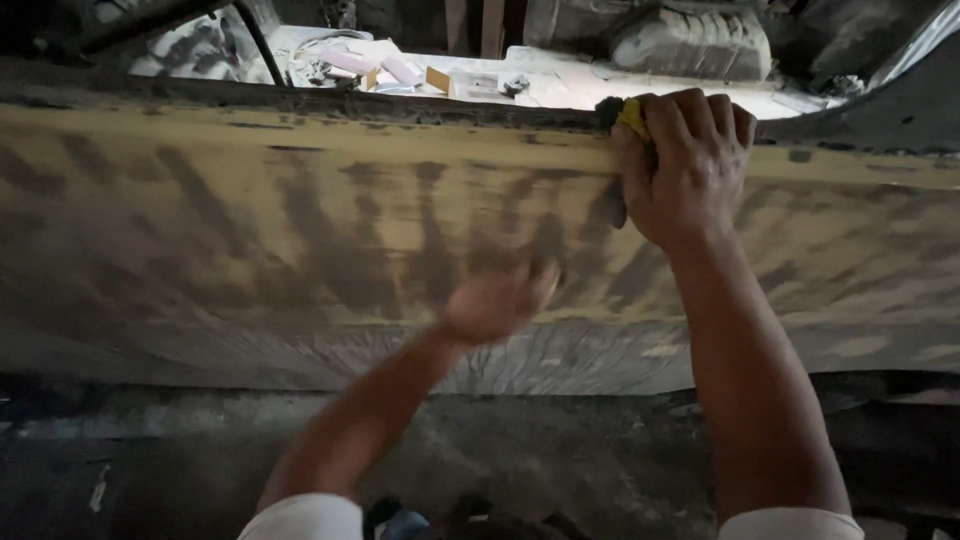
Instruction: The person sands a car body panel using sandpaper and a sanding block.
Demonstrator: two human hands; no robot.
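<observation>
- the right hand (685, 165) is clenched over a yellow sponge (631, 117), pressing it on the top edge of a long panel (300, 230) coated in yellowish filler with dark streaks.
- the left hand (497, 300) is blurred and lies flat against the panel lower down; it looks released, with nothing in it.
- to do this rubbing well, i judge the sponge should stay flat along the edge with even pressure, while the free palm feels for high spots.
- the dark streaks suggest patches where the coat is worn thin; lighter strokes would suit those.
- behind the panel is a cluttered floor (560, 90) with small boxes (440, 80); their contents cannot be made out.
</observation>
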